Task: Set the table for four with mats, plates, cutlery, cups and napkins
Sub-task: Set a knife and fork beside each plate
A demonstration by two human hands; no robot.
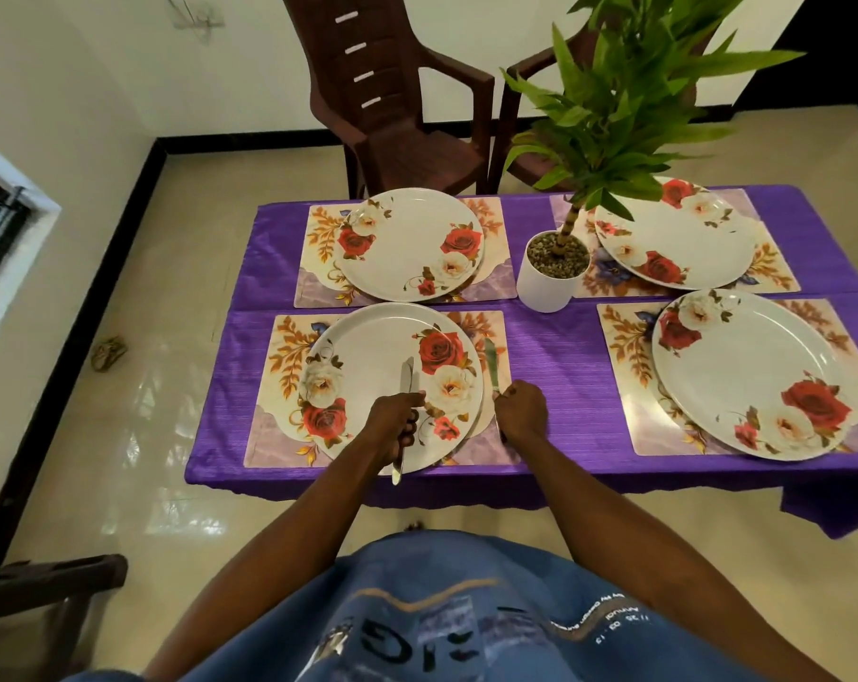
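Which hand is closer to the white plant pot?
The right hand. It sits just below and a little left of the white plant pot, holding a knife. The left hand is farther left, over the near plate.

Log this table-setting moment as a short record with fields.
surface: purple tablecloth
mats: four floral placemats, one under each plate
plates: four white round plates with rose print, near-left plate
left hand: grips silver table knives above the near-left plate
right hand: holds one silver knife at that plate's right edge
centre: potted green plant in a white pot
not in view: cups, napkins
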